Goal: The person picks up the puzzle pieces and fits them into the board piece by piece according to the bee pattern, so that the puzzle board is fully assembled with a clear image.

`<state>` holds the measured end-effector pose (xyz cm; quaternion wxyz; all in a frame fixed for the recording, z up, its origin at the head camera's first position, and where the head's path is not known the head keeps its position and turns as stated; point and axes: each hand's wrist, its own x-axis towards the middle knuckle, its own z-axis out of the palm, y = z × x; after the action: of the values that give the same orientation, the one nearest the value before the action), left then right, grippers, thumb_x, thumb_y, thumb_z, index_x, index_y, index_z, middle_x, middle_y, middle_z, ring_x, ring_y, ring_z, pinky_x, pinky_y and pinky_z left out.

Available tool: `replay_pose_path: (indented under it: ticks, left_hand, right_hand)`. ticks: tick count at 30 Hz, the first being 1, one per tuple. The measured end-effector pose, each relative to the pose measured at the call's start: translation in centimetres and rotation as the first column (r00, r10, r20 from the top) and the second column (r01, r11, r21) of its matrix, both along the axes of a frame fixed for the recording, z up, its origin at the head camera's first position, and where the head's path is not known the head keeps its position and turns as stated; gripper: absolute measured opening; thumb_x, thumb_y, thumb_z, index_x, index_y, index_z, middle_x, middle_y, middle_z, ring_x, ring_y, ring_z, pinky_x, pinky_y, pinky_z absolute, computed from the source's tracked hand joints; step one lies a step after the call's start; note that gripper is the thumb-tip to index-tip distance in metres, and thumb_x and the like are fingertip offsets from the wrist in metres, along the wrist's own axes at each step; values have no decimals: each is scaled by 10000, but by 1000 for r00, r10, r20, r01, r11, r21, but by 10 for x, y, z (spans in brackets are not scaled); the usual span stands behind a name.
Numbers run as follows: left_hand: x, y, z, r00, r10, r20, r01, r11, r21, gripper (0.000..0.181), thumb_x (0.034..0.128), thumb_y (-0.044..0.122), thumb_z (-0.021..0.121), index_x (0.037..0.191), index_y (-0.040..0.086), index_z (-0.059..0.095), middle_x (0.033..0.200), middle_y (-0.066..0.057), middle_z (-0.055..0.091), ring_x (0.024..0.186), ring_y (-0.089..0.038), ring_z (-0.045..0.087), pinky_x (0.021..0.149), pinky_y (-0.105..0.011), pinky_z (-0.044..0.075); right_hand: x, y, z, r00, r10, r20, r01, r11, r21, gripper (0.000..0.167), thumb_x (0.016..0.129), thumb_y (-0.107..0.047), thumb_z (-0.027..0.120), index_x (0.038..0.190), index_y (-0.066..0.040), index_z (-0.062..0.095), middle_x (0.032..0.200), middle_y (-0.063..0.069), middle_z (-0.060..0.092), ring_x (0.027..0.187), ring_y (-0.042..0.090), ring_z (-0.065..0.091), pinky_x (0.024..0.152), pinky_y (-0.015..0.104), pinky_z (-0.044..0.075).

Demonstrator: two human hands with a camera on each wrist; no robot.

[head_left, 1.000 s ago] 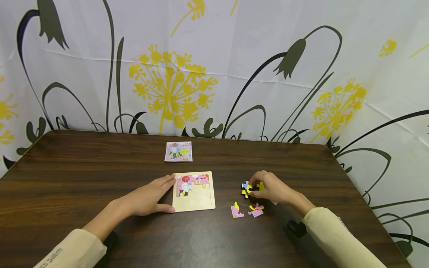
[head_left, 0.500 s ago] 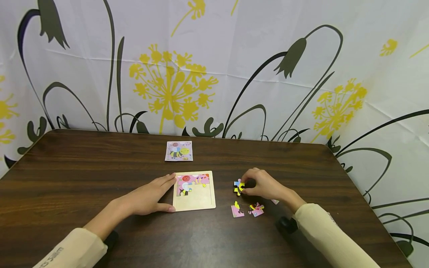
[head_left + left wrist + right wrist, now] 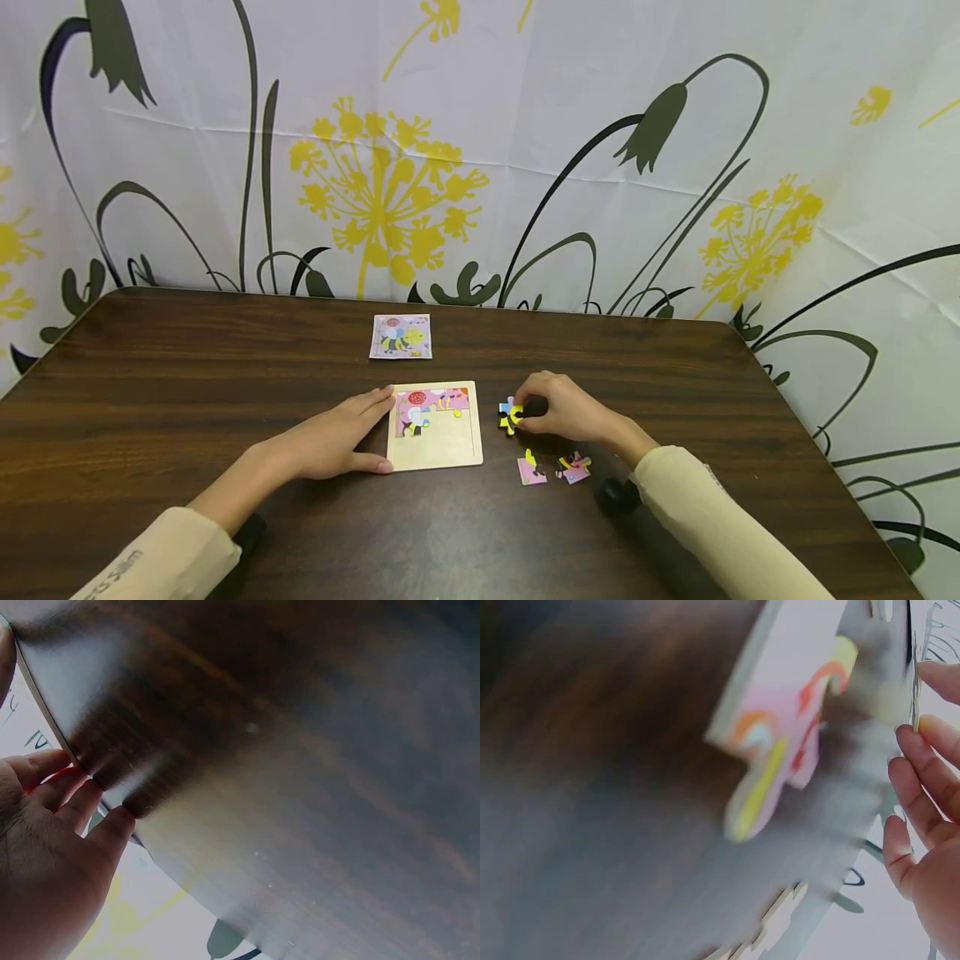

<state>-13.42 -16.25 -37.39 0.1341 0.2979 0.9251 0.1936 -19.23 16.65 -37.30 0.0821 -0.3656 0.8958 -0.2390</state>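
My right hand [image 3: 573, 408] pinches a jigsaw piece [image 3: 510, 415] with yellow-and-black stripes and a blue part, low above the table right of the puzzle tray. That piece shows edge-on in the right wrist view. The wooden tray [image 3: 446, 448] has pieces fitted along its top and upper left; its lower and right parts are bare wood. My left hand [image 3: 330, 439] rests at the tray's left side, fingertips by the upper left corner and thumb by the lower left one. In the left wrist view, the fingers [image 3: 82, 799] look mostly straight.
Two loose pink pieces, one with a yellow tip [image 3: 531, 471] and one with several colours [image 3: 574, 469], lie below my right hand. A bee picture card [image 3: 401, 337] lies behind the tray. A patterned cloth [image 3: 555, 167] hangs behind the dark table [image 3: 225, 358].
My right hand has moved left toward the tray with the striped piece. A yellow piece and a pink-white piece seen earlier are now hidden by hand and arm. My left hand stays put.
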Motion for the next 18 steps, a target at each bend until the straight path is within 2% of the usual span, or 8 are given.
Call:
replay_pose_path:
  ticks: [12, 18]
  left_hand:
    - [0, 0, 0, 1000, 2, 3, -2, 1000, -5, 852, 810, 474, 627, 1384, -64, 299, 1451, -238, 228, 1308, -395, 237, 1009, -523, 260]
    - [0, 1, 1, 1000, 2, 3, -2, 1000, -10, 843, 812, 476, 624, 1382, -59, 308, 1456, -232, 222, 1313, -390, 231, 1010, -520, 260]
  right_hand:
    - [-1, -37, 8, 999, 34, 28, -35, 999, 15, 212, 790, -146, 712, 983, -70, 670, 959, -12, 611, 944, 159, 520, 854, 340, 421]
    - [1, -57, 9, 997, 69, 28, -69, 997, 22, 200, 791, -151, 706, 971, -72, 669, 945, -13, 604, 948, 153, 508, 891, 385, 363]
